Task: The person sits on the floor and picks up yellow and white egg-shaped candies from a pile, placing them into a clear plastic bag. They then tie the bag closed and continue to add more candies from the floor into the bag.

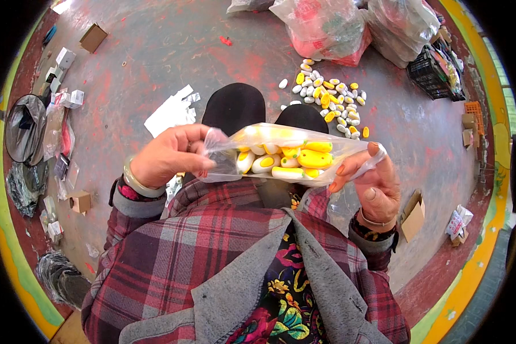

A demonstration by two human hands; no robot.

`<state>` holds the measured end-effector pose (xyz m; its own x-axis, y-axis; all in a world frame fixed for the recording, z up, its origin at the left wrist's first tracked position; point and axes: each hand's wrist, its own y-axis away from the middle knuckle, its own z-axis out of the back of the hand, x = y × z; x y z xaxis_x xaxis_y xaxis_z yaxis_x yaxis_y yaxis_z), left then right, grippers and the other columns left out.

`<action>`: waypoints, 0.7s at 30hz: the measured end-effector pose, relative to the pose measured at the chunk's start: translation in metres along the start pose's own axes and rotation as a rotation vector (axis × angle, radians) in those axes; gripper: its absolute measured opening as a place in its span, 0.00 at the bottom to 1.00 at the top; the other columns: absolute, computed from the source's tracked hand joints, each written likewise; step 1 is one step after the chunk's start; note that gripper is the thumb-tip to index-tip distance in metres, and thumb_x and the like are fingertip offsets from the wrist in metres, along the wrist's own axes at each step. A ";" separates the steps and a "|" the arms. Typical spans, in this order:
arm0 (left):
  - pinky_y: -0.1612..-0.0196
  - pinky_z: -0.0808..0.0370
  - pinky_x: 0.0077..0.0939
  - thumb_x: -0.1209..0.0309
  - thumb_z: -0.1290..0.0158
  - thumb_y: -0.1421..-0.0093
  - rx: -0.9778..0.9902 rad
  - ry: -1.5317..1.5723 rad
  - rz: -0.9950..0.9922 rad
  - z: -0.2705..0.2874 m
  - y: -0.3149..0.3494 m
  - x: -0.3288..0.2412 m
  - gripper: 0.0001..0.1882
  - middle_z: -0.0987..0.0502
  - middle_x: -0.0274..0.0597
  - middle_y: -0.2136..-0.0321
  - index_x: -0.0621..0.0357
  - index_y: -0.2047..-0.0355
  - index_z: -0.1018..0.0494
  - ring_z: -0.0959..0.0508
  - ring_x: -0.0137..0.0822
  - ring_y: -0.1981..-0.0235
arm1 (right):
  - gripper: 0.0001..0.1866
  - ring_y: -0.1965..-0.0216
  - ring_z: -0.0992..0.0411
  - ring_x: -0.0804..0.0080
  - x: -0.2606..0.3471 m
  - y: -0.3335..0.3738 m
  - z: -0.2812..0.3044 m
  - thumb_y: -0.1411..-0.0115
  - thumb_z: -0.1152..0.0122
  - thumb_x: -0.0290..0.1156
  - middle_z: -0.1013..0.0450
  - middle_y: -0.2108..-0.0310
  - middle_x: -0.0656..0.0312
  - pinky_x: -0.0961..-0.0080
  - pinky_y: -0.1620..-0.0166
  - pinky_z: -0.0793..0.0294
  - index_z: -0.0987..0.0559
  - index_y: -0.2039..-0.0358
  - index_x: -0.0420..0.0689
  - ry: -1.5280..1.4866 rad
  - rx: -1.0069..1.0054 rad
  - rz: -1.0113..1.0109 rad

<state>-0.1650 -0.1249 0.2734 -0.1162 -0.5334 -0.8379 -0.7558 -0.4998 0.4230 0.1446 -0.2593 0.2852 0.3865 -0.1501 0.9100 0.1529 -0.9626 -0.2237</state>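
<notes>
A clear plastic bag stretches sideways in front of me, above my knees. Inside it lie several yellow and white oval plastic pieces, some with small green spots. My left hand pinches the gathered left end of the bag between thumb and fingers. At the other end, my right hand has its fingers curled around the plastic, with the thumb bent below. A pile of similar white and yellow oval pieces is spread on the floor beyond my right knee.
Large filled plastic bags stand at the far side, beside a black crate. White paper sheets lie left of my knees. Small white boxes and a round wire-rimmed bin line the left edge; an open cardboard box sits at right.
</notes>
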 end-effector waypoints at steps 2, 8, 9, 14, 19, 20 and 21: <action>0.72 0.32 0.13 0.74 0.47 0.49 0.017 -0.167 0.058 0.002 -0.003 0.010 0.16 0.26 0.37 0.75 0.66 0.59 0.32 0.27 0.23 0.76 | 0.34 0.65 0.28 0.58 -0.002 -0.002 -0.003 0.48 0.48 0.28 0.34 0.58 0.43 0.65 0.58 0.31 0.48 0.41 0.36 0.008 -0.032 0.004; 0.75 0.35 0.13 0.69 0.53 0.41 0.084 -0.124 -0.103 -0.006 0.001 -0.010 0.09 0.28 0.35 0.79 0.64 0.71 0.30 0.31 0.21 0.79 | 0.36 0.67 0.27 0.61 0.002 -0.008 -0.003 0.48 0.46 0.33 0.36 0.54 0.43 0.69 0.60 0.30 0.48 0.41 0.35 0.071 -0.045 0.039; 0.75 0.34 0.14 0.69 0.54 0.41 0.085 -0.032 -0.179 -0.008 0.001 -0.012 0.09 0.28 0.37 0.78 0.65 0.71 0.30 0.30 0.22 0.79 | 0.36 0.68 0.27 0.62 0.002 -0.008 -0.003 0.48 0.46 0.33 0.36 0.53 0.43 0.70 0.61 0.29 0.47 0.41 0.35 0.039 -0.043 0.058; 0.71 0.33 0.19 0.68 0.59 0.40 0.044 0.106 -0.335 -0.024 0.000 -0.013 0.15 0.28 0.48 0.80 0.71 0.63 0.32 0.28 0.30 0.81 | 0.37 0.72 0.28 0.67 0.003 -0.008 0.002 0.49 0.45 0.34 0.34 0.56 0.42 0.75 0.66 0.29 0.47 0.42 0.33 0.099 -0.133 -0.071; 0.64 0.31 0.28 0.67 0.57 0.41 0.036 0.200 -0.270 -0.026 -0.012 -0.004 0.21 0.28 0.41 0.83 0.73 0.54 0.37 0.26 0.35 0.78 | 0.38 0.72 0.29 0.68 0.004 -0.004 0.001 0.50 0.46 0.32 0.29 0.67 0.47 0.77 0.67 0.30 0.49 0.42 0.30 0.007 -0.152 -0.154; 0.65 0.31 0.28 0.66 0.55 0.42 0.051 0.206 -0.253 -0.027 -0.010 -0.001 0.22 0.28 0.41 0.83 0.73 0.53 0.38 0.26 0.35 0.79 | 0.38 0.72 0.29 0.69 0.003 -0.002 0.003 0.50 0.46 0.32 0.29 0.68 0.47 0.78 0.67 0.30 0.49 0.42 0.31 -0.030 -0.128 -0.145; 0.65 0.30 0.29 0.65 0.54 0.43 0.105 0.235 -0.267 -0.029 -0.007 0.001 0.23 0.29 0.40 0.84 0.72 0.53 0.38 0.27 0.35 0.79 | 0.37 0.71 0.29 0.69 0.004 0.000 0.003 0.50 0.46 0.31 0.29 0.68 0.47 0.78 0.67 0.30 0.49 0.42 0.31 -0.064 -0.106 -0.134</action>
<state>-0.1414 -0.1418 0.2801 0.2356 -0.5417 -0.8069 -0.8031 -0.5761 0.1523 0.1486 -0.2589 0.2878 0.4263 -0.0078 0.9046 0.1116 -0.9919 -0.0611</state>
